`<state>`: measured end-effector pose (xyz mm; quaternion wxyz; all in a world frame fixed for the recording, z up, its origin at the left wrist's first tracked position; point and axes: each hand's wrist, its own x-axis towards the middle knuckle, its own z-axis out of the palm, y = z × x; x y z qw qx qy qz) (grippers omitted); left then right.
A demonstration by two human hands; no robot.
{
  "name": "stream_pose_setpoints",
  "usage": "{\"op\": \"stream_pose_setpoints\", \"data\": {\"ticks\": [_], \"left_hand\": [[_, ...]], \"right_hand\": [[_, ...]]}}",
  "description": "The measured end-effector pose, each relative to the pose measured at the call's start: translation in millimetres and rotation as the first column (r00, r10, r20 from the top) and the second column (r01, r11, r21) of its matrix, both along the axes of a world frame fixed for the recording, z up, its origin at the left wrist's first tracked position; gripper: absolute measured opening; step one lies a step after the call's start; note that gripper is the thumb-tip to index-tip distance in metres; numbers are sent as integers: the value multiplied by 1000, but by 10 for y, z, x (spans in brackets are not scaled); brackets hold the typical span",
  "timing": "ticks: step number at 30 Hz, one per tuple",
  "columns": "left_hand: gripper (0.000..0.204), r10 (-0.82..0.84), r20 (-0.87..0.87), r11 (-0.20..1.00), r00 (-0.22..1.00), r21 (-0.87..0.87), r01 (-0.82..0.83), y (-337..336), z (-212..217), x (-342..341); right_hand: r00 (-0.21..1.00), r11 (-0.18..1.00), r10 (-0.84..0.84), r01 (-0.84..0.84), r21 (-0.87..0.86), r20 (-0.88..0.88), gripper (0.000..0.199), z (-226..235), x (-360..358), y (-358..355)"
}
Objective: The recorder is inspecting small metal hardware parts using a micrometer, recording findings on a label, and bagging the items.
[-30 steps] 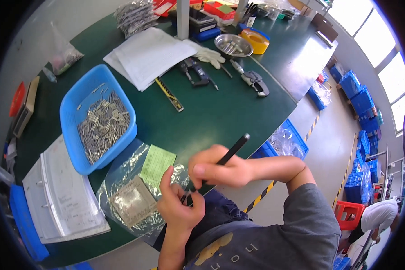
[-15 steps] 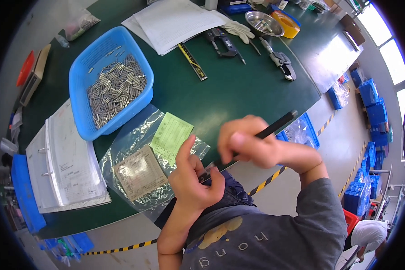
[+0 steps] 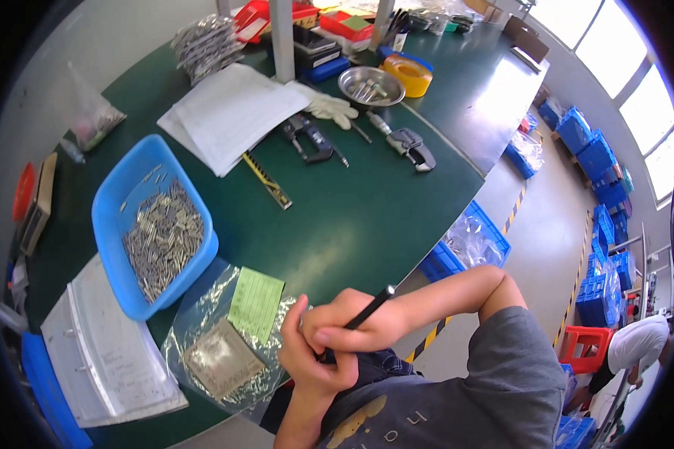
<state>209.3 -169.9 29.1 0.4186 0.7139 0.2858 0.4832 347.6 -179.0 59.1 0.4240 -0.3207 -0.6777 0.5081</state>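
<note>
My right hand grips a black pen, whose back end points up and to the right. Against it, my left hand is closed, thumb and fingers curled round the pen's lower end and the index finger sticking up. Whatever small thing lies in the left fingers is hidden. Left of my hands, a clear plastic bag lies at the table's near edge, with a green paper slip and a brownish printed card on or in it. Beyond it stands a blue plastic basket holding many small metal pins.
An open ring binder lies at the left. Across the green table are white papers, a tape measure piece, two micrometers, a glove and a metal bowl. A blue crate stands beyond the right edge.
My right hand has come down onto the left, bringing the pen's lower end into the left fingers. The view has tilted up, so the table's far side shows more.
</note>
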Motion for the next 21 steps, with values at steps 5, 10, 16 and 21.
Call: {"op": "stream_pose_setpoints", "data": {"ticks": [5, 10, 16, 21], "left_hand": [[57, -26, -18, 1000, 999, 15, 26, -13, 14, 92], [60, -60, -35, 996, 998, 57, 62, 33, 5, 151], [75, 32, -496, 983, 868, 173, 62, 66, 30, 63], [73, 107, -795, 916, 597, 312, 251, -11, 6, 172]], "right_hand": [[971, 993, -115, 105, 59, 209, 19, -61, 65, -148], [998, 997, -56, 55, -50, -2, 22, 19, 214, -75], [816, 797, -578, 567, 205, -7, 10, 522, 1148, 321], [337, 319, -931, 938, 136, -140, 21, 602, 2465, 1201]]}}
